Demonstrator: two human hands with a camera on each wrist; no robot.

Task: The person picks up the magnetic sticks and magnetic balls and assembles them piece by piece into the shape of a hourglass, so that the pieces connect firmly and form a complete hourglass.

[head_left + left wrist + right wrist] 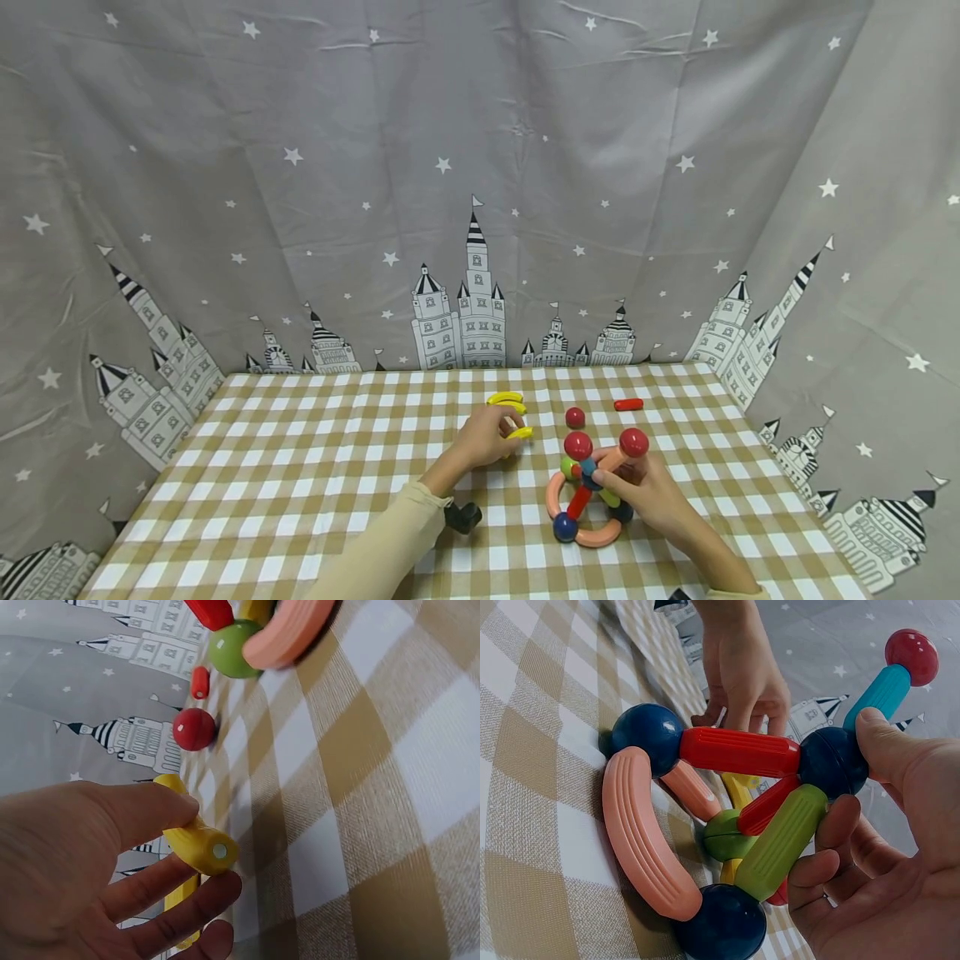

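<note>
My left hand (486, 437) pinches a yellow curved magnetic stick (201, 846) between thumb and fingers, just over the cloth; a pale magnet dot shows on its end. My right hand (658, 498) holds a magnetic ball-and-stick structure by its upper dark blue ball (831, 762). Red sticks (739, 752) and a green stick (784, 841) slope down from that ball. Salmon curved sticks (646, 832), dark blue balls (724, 924) and a green ball (727, 835) form its ring-like base. A teal stick (879, 691) with a red ball (912, 658) rises from the top.
Beyond my left hand lie more yellow curved sticks (507, 400). A loose red ball (575, 417) and a short red stick (628, 404) sit behind the structure. The checked tablecloth (262, 467) reaches a grey curtain (337, 208) printed with castles.
</note>
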